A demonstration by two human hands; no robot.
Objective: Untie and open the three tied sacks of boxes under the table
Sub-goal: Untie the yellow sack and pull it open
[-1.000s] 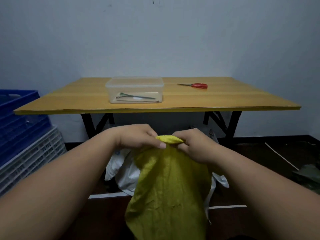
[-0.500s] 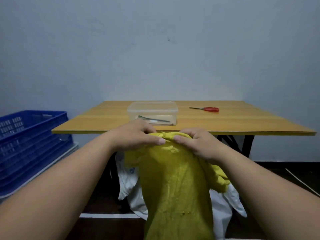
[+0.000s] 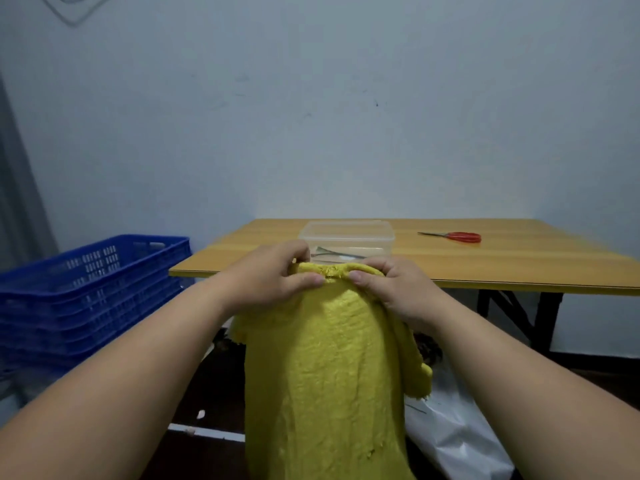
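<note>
As we hold the yellow sack upright | left hand grip pinching its top edge | right hand grip likewise | scissors on tabletop

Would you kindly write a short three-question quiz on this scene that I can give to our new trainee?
1. True or false: both hands grip the top edge of the yellow sack.
2. What lies on the table right of the clear plastic container? A) tape B) red-handled scissors C) a knife
3. Fill in: the stacked crates at the left are ____ in colour.

Key:
1. True: the left hand and right hand both pinch it.
2. B, the red-handled scissors.
3. Blue.
</note>
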